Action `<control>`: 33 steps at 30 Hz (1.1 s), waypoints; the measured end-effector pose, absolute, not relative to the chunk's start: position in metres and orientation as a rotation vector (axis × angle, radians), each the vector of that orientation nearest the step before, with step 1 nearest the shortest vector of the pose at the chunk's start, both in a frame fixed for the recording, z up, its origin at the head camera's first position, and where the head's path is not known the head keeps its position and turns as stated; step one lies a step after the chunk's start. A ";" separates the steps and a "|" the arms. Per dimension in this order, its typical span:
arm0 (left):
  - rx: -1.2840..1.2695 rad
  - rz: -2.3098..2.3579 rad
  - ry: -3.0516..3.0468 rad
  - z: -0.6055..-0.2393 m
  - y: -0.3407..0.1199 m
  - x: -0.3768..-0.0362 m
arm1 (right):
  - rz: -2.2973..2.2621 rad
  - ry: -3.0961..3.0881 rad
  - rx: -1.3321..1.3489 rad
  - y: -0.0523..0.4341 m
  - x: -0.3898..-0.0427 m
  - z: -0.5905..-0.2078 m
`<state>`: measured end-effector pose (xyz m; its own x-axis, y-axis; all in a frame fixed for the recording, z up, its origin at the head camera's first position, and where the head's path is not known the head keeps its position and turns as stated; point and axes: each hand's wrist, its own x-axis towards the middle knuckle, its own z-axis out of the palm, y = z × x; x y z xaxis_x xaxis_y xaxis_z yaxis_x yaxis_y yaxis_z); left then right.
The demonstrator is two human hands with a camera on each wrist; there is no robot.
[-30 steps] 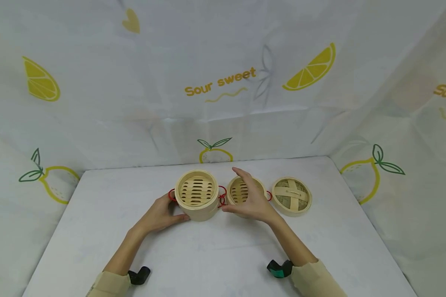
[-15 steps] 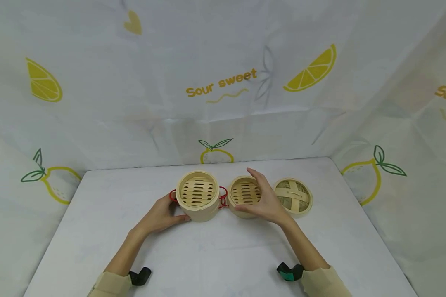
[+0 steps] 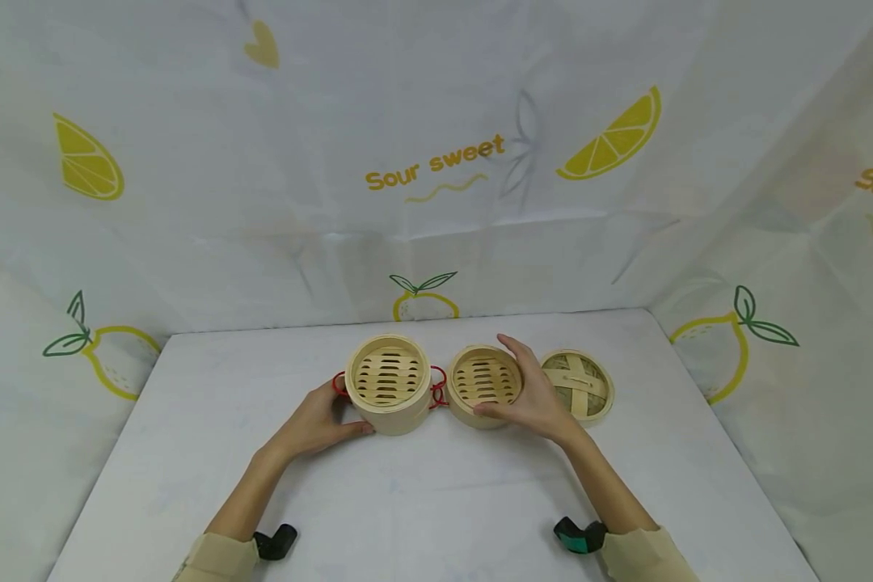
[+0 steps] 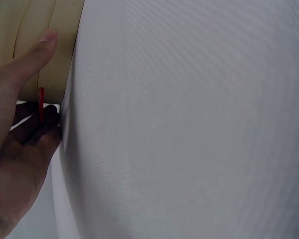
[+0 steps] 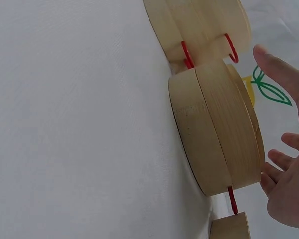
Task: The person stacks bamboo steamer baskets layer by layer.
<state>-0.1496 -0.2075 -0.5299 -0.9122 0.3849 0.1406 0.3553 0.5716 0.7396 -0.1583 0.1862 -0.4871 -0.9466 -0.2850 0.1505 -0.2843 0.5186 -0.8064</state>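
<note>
Your left hand [image 3: 318, 423] cups the near-left wall of the taller round bamboo steamer basket with red wire handles [image 3: 388, 385]; the left wrist view shows the thumb flat on the wall and fingers curled by the red loop. Keep that brace steady so the stack doesn't slide.

Your right hand [image 3: 534, 394] wraps the right side of the shorter round bamboo steamer tray [image 3: 484, 383], thumb at the near wall, fingers arched over the far rim. In the right wrist view the fingers look spread and barely touching, so firm up the grasp on the wall, not the red handle.

The woven bamboo lid [image 3: 580, 386] sits just right of that hand on the white table [image 3: 422, 493]. Watch your knuckles against it.
</note>
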 end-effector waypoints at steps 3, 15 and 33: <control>0.645 1.281 2.751 -0.530 -0.207 -0.150 | -1.445 2.734 -0.497 0.189 -0.159 -0.491; 0.649 1.267 2.761 -0.530 -0.207 -0.150 | -1.412 2.735 -0.507 0.192 -0.160 -0.503; 0.641 1.241 2.771 -0.531 -0.207 -0.151 | -1.301 2.762 -0.472 0.185 -0.162 -0.515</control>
